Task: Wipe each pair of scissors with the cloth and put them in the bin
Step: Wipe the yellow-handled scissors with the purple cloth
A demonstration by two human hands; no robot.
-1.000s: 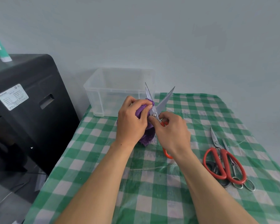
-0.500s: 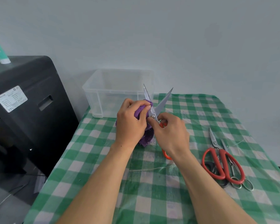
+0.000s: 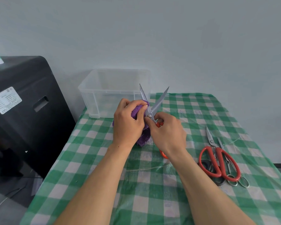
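The orange-handled scissors point(image 3: 159, 101) are gripped at the handles by the right hand point(image 3: 167, 132), whose fingers are curled round the loops. They are held upright above the table, with the blades spread in a V and the tips pointing up and away. The purple cloth point(image 3: 135, 112) is pinched by the left hand point(image 3: 128, 122) round the lower part of the left blade, just above the pivot, with thumb and fingers closed on the fabric. The loose end of the cloth hangs below the hand toward the green checked tablecloth point(image 3: 104, 159).

Just behind the hands, at the far left corner of the table, stands the clear plastic bin point(image 3: 94, 101). No scissors can be made out through its translucent walls, so it is judged that little or nothing has been put away.

Well to the right a heap of other scissors lies on the tablecloth: a large red-handled pair point(image 3: 218, 161) on top, a dark-handled pair point(image 3: 207, 164) partly beneath it, and a small all-steel pair point(image 3: 239, 181) alongside. The exact count cannot be told.

The task is therefore judged to be at an early stage. One blade is being wiped, while the second blade, the drop into the bin and the whole heap remain to be dealt with.
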